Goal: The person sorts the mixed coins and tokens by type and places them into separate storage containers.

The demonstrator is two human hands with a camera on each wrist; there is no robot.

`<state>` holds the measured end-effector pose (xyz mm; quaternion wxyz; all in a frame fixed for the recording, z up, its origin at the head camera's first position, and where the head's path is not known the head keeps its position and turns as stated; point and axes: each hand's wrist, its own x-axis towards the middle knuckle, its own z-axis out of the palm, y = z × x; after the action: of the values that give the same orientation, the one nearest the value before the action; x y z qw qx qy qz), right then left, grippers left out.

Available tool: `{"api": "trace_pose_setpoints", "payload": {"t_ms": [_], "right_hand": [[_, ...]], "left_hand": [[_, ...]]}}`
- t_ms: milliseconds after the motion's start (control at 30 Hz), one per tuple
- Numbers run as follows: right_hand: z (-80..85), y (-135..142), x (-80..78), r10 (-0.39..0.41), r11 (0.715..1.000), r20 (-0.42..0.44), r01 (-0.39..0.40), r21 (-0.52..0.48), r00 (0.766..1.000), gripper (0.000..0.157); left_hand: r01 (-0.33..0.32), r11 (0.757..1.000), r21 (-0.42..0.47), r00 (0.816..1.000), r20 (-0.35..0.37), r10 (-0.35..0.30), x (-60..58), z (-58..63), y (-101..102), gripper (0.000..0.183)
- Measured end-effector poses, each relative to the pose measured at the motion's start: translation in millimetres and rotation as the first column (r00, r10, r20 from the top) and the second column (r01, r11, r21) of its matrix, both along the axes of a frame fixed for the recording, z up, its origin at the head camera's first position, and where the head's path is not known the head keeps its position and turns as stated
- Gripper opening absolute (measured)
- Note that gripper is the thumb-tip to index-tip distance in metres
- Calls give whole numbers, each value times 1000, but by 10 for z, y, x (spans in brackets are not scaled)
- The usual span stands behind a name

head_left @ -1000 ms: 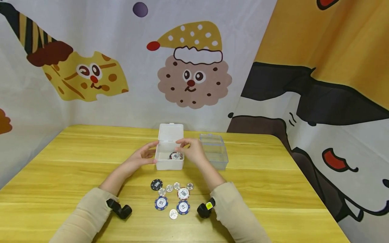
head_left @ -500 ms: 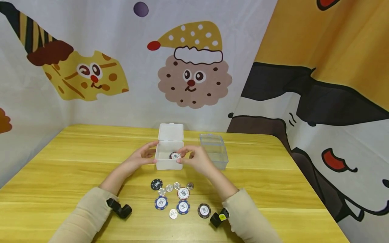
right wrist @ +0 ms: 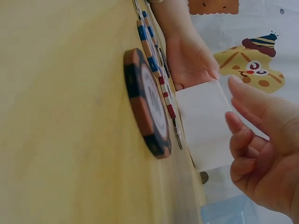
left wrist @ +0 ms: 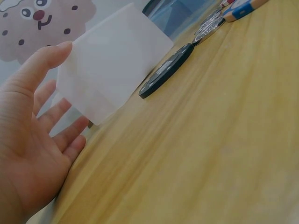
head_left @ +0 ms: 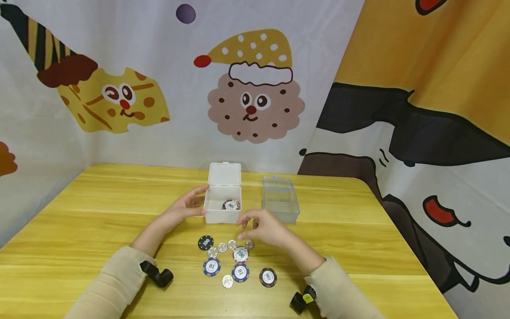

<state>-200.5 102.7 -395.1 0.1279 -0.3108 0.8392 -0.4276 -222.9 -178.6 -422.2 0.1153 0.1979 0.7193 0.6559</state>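
A white box (head_left: 223, 216) stands with its lid tipped back, and a pile of poker chips (head_left: 231, 204) lies in its right front part. Beside its left wall is my left hand (head_left: 190, 204), the thumb at the near corner and the extended fingers along the side; the left wrist view has this hand (left wrist: 42, 121) with its palm apart from the white wall. My right hand (head_left: 263, 227) hovers over the table in front of the box, fingers loosely bent, holding nothing. Below it lie silver coins (head_left: 249, 245) and a red-edged white poker chip (head_left: 241, 254).
A clear divided plastic case (head_left: 287, 216) stands right of the box. Nearer me lie a black poker chip (head_left: 205, 242), two blue ones (head_left: 211, 266) and a brown-and-black one (head_left: 268, 277). A printed curtain (head_left: 159, 146) hangs behind the table.
My right hand has come out of the box and moved back toward the loose coins and chips, after reaching among the chips inside. My left hand has stayed at the box.
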Motion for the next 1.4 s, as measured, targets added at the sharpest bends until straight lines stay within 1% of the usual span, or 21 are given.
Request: {"api": "trace_pose_setpoints", "payload": {"t_ms": [267,433,533,700,767,867,1067,1200,1400], "right_hand": [[-93,105,46,128,990,21,-129,54,992,32],[-139,148,62,164,980,15,-164,112,986,34],[-160,165,65,186,973,-1,-184,138,983,36],[-175,175,70,226,963,-32,-219,158,974,38],[-176,174,71,236,960,-37,-227,164,971,39],[-184,170,69,243,956,-48,-230,182,969,39],[-204,143,85,257,947,-59,-239,215,965,40],[-209,128,97,252,944,-67,-230,237,965,40],[-218,122,91,248,946,-80,-224,233,965,38]], "left_hand": [[-2,1000,-3,1000,-2,2,7,7,4,70],[-3,1000,-4,1000,4,3,12,17,6,71],[-2,1000,-4,1000,5,2,6,1,0,71],[-3,1000,5,1000,3,3,-67,-125,-28,70],[-7,1000,5,1000,3,7,-98,-177,-41,70],[-9,1000,5,1000,0,9,-110,-204,-50,70],[-12,1000,8,1000,-4,12,-100,-196,-49,71],[-22,1000,4,1000,-3,22,-99,-189,-48,71],[-23,1000,-5,1000,3,23,-107,-191,-54,71]]}}
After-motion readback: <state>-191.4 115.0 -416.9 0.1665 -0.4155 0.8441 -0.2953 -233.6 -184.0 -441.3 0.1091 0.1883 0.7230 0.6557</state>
